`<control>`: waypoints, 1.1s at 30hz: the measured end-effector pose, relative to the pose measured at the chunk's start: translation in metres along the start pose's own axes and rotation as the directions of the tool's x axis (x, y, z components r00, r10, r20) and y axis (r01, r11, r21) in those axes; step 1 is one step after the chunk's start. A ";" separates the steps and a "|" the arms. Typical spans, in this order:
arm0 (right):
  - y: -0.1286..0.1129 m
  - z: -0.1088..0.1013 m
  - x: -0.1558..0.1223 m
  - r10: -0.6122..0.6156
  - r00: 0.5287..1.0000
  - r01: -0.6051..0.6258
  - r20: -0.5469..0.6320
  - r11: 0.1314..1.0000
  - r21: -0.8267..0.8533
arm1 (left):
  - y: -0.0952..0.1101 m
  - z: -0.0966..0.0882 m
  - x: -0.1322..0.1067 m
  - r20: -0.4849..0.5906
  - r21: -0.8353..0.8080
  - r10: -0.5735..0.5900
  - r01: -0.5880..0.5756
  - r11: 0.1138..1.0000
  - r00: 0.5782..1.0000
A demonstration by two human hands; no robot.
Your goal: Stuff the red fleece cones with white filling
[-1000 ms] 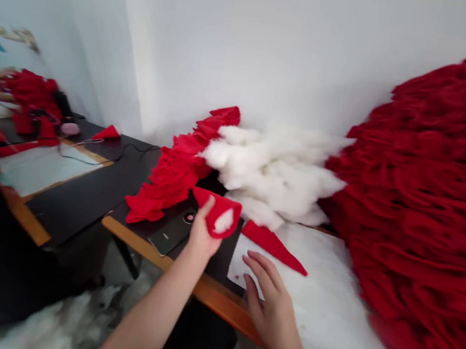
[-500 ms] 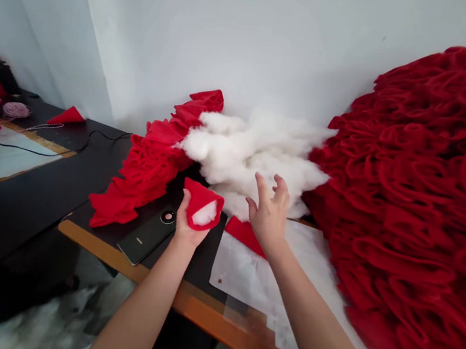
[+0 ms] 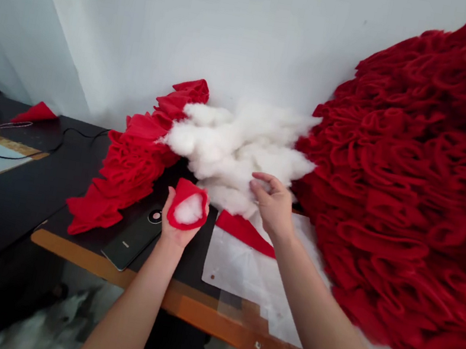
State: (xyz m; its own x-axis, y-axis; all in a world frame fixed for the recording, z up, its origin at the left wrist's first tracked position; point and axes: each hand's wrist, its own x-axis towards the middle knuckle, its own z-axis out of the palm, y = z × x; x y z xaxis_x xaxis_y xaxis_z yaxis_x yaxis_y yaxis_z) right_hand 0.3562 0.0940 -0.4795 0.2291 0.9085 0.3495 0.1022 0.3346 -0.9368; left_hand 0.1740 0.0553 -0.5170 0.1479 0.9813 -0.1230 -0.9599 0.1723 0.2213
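Note:
My left hand holds a red felt cone with its open end turned up toward me, and white stuffing shows inside the opening. My right hand rests against the edge of a large pile of white polyester stuffing, its fingers pinched on a tuft. Just below that hand, a flat, pointed red felt piece lies partly under the stuffing on a sheet of white paper.
A ruffled stack of red felt pieces lies left of the stuffing, and a huge red felt heap rises on the right against a white wall. A black smartphone lies by the table's wooden edge.
My right hand has closed from spread fingers onto the stuffing. My left hand has turned the cone's opening further toward me. The whole view has drifted slightly left.

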 end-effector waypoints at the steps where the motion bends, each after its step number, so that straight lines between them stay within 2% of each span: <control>1: -0.001 0.001 -0.006 0.042 0.999 -0.045 0.032 0.997 0.068 | -0.002 0.001 -0.001 0.036 0.030 -0.030 0.029 0.999 0.999; 4: -0.002 0.007 -0.024 0.206 0.966 -0.238 0.157 0.945 0.223 | -0.008 0.000 -0.004 0.105 0.145 -0.115 0.100 0.984 0.988; 7: 0.000 0.010 -0.039 0.320 0.901 -0.378 0.293 0.910 0.169 | -0.013 -0.002 -0.004 0.135 0.227 -0.100 0.068 0.972 0.986; 11: 0.000 -0.003 -0.056 0.333 0.827 -0.330 0.453 0.940 -0.088 | -0.015 -0.003 -0.002 0.221 0.259 -0.101 0.041 0.965 0.970; 14: -0.003 -0.032 -0.069 0.326 0.714 -0.295 0.620 0.943 -0.156 | -0.013 -0.003 0.000 0.196 0.237 -0.080 0.032 0.971 0.977; 16: -0.007 -0.056 -0.076 0.340 0.677 -0.320 0.652 0.935 -0.156 | -0.011 -0.002 0.002 0.144 0.214 -0.061 0.029 0.976 0.988; 17: -0.009 -0.068 -0.080 0.348 0.683 -0.335 0.642 0.931 -0.149 | -0.010 -0.001 0.002 0.115 0.198 -0.044 0.021 0.980 0.992; 19: -0.015 -0.085 -0.086 0.341 0.728 -0.319 0.595 0.936 -0.146 | -0.010 0.000 0.000 0.047 0.162 0.008 -0.015 0.987 0.999; 22: -0.024 -0.086 -0.093 0.266 0.804 -0.205 0.532 0.964 -0.171 | -0.014 0.004 -0.004 -0.034 0.137 0.128 -0.122 0.983 0.991; 25: -0.024 -0.055 -0.097 0.262 0.866 -0.219 0.425 0.965 -0.147 | -0.021 0.007 -0.008 -0.064 0.166 0.199 -0.187 0.968 0.978; 27: -0.018 -0.027 -0.097 0.286 0.886 -0.256 0.364 0.958 -0.130 | -0.026 0.006 -0.008 -0.067 0.195 0.200 -0.184 0.963 0.977; 29: -0.011 0.001 -0.096 0.235 0.931 -0.211 0.281 0.971 -0.115 | -0.029 0.005 -0.008 -0.063 0.220 0.178 -0.160 0.962 0.982; 31: -0.005 0.023 -0.096 0.205 0.968 -0.207 0.144 0.978 -0.002 | -0.031 0.003 -0.007 -0.054 0.238 0.158 -0.141 0.961 0.986; 33: -0.001 0.037 -0.099 0.227 0.973 -0.231 0.042 0.945 0.233 | -0.031 0.003 -0.007 -0.034 0.249 0.140 -0.127 0.960 0.990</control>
State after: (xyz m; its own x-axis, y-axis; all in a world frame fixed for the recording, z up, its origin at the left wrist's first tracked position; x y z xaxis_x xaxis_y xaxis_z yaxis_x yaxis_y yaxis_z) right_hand 0.2971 0.0128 -0.5139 0.2050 0.9706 0.1262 -0.1819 0.1645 -0.9695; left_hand 0.2038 0.0428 -0.5201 0.0040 0.9923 -0.1235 -0.8809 0.0619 0.4693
